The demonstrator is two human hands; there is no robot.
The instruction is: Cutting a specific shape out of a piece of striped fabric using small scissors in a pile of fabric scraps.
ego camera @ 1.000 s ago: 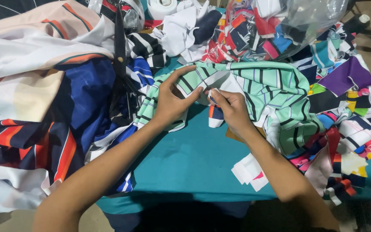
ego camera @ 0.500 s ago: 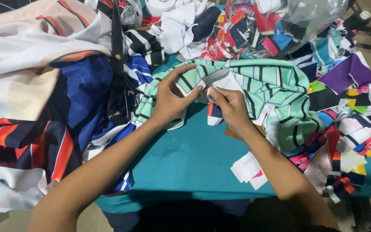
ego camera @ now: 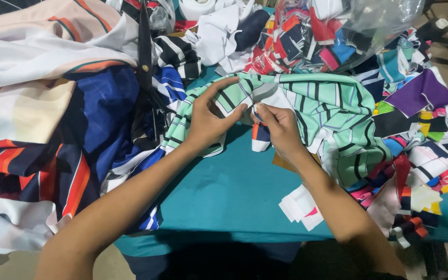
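The left hand and the right hand both pinch the same green striped cloth, fingers closed on a fold of it, with the two hands almost touching each other. This cloth lies near the middle of the table, spreading toward the right edge over a heap of coloured scraps. Black scissors rest on the blue cloth just beside the left hand, and a plastic bag of scraps sits at the far edge.

A tailoring or garment-cutting workshop, judging by the teal cloth-covered table heaped with printed fabric offcuts, long black tailor's shears and a clear plastic bag of scraps.
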